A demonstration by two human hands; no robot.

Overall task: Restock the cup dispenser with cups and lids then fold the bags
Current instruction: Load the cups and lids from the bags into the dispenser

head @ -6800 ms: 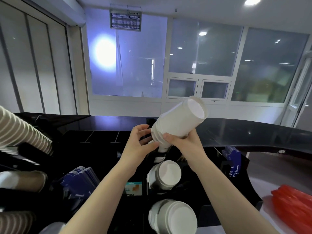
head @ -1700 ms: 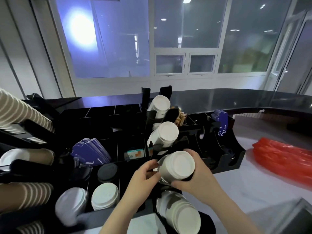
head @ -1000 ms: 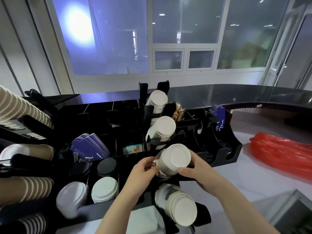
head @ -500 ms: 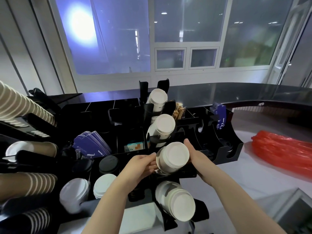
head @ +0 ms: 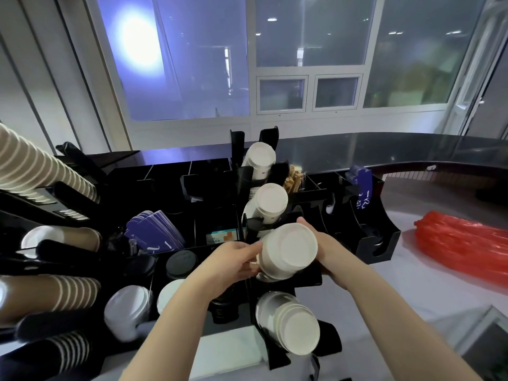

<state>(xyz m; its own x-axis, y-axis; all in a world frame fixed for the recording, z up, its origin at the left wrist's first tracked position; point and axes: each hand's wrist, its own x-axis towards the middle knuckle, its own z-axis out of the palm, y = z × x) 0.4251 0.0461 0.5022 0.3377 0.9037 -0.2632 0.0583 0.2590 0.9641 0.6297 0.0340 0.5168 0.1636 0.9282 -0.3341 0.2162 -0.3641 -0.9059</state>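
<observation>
While the black cup dispenser [head: 382, 243] took up most of the counter, it served as the landmark for all else. Item: red plastic bags [head: 461, 248], lying to the right of the dispenser, well apart from both hands — not yet folded. Item: brown striped cups [head: 41, 171], racked at the dispenser's left end. Item: white cup stack [head: 287, 251], in the third cradle of the dispenser's centre column, bases toward the camera, above a filled cradle [head: 291, 325] and below two more. Item: left hand [head: 233, 259], fingers curled against the stack's left side near the rims. Item: right hand [head: 327, 248], fingers wrapped round the stack's far right side.

Step in hand, by judgement — seating white cups in their cradle, the restocking part. The next move seemed to call for pressing the stack fully home, then letting go without dragging it back out.
</observation>
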